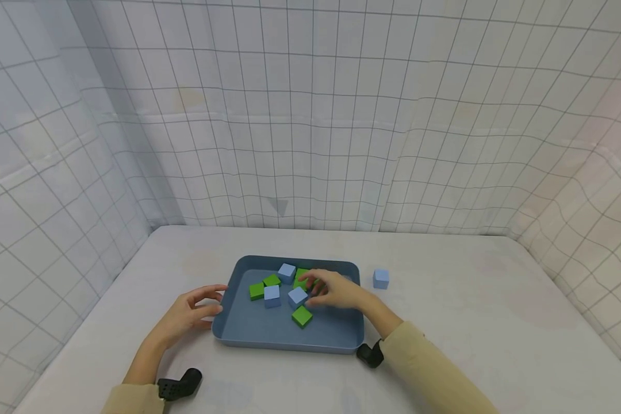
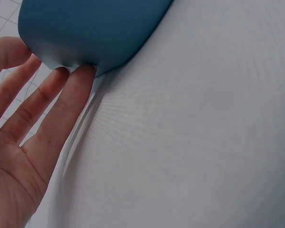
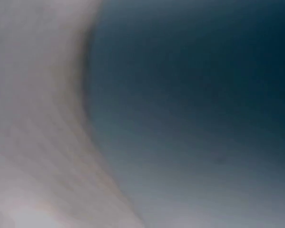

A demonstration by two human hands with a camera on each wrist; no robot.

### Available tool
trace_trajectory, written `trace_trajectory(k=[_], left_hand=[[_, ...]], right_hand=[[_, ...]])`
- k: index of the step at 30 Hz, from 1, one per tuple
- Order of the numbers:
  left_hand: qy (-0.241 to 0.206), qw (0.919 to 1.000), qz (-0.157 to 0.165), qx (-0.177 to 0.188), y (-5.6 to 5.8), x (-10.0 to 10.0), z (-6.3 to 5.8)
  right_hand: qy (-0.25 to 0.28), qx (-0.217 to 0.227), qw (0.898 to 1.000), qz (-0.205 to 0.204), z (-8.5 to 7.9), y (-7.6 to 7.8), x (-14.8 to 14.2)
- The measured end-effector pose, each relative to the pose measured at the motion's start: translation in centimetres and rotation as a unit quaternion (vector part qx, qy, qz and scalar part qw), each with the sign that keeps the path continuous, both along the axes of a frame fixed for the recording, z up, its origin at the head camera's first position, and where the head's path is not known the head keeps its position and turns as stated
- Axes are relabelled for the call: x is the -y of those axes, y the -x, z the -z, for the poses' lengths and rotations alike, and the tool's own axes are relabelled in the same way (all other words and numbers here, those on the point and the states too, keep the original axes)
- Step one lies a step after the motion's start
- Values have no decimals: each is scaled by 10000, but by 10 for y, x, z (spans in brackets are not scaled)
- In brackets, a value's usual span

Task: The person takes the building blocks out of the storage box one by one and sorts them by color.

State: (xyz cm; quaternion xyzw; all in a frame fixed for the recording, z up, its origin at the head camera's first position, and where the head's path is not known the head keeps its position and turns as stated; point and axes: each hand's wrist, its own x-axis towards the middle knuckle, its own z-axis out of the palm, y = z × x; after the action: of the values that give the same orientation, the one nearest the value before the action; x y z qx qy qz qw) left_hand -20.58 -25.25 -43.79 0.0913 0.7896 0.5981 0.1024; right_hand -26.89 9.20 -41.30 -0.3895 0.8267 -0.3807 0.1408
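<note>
On the white desk [image 1: 445,322] sits a gray-blue tray [image 1: 253,330] with blue and green blocks in it. The person's left hand [image 1: 188,310] is at the tray's left end, its fingers spread apart and its fingertips touching the outside of the wall. The right hand [image 1: 336,289] reaches over the tray with bent fingers, and its thumb is apart from its pointing finger. The right wrist view is just a blur, so one cannot tell if this hand pinches a block. A blue block [image 1: 297,297] is just beside its thumb, and a green block [image 1: 302,316] lies nearer the front of the tray. One more blue block [image 1: 380,279] sits outside, to the right of the tray. Behind the desk hangs a white cloth [image 1: 310,144] with dark lines making squares.
</note>
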Motion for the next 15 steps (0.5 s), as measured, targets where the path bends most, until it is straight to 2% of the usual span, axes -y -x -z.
trace_trajectory(k=[10,15], left_hand=[[-9,10000,32,-32,1,0,0],[10,10000,1,-25,0,0,0]], right_hand=[[48,-102,9998,-184,2,-2,5],[61,-11,9998,-170,5,-2,9]])
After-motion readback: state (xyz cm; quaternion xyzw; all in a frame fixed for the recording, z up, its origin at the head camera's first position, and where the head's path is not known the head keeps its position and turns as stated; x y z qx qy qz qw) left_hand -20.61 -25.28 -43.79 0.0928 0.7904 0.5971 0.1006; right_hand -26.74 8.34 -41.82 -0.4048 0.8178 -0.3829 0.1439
